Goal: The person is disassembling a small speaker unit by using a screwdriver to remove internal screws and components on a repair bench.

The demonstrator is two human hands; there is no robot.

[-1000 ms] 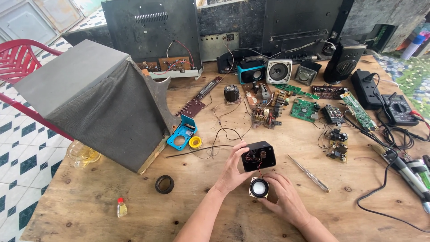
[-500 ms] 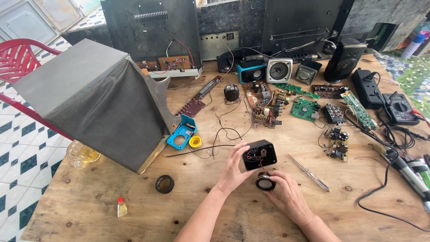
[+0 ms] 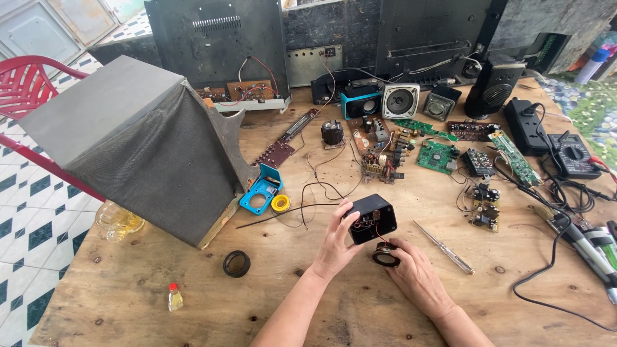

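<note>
Nearest the camera, the right hand (image 3: pixel 416 273) pinches a small round speaker driver (image 3: pixel 385 254) low over the wooden worktop (image 3: pixel 128 315), its grip closed on the rim. Just above the driver, the left hand (image 3: pixel 335 239) wraps the small black speaker housing (image 3: pixel 373 218), fingers on its left side and open face tilted up — a firm hold, tipped rather than level. Thin wires seem to run from the housing down to the driver, though they are too fine to follow fully.

The likely trouble is in those wires: pull the driver away from the housing too far or twist it, and a lead could tear off its solder point. A slip of the tilted housing would do the same.

Right of the housing lies a screwdriver (image 3: pixel 443 238); left of it, a black ring (image 3: pixel 236 263) and a blue plastic faceplate (image 3: pixel 261 191). Further left stands a large grey speaker cabinet (image 3: pixel 135 148). Beyond the housing, green circuit boards (image 3: pixel 437 156) are scattered — behind them a small square speaker (image 3: pixel 400 101).
</note>
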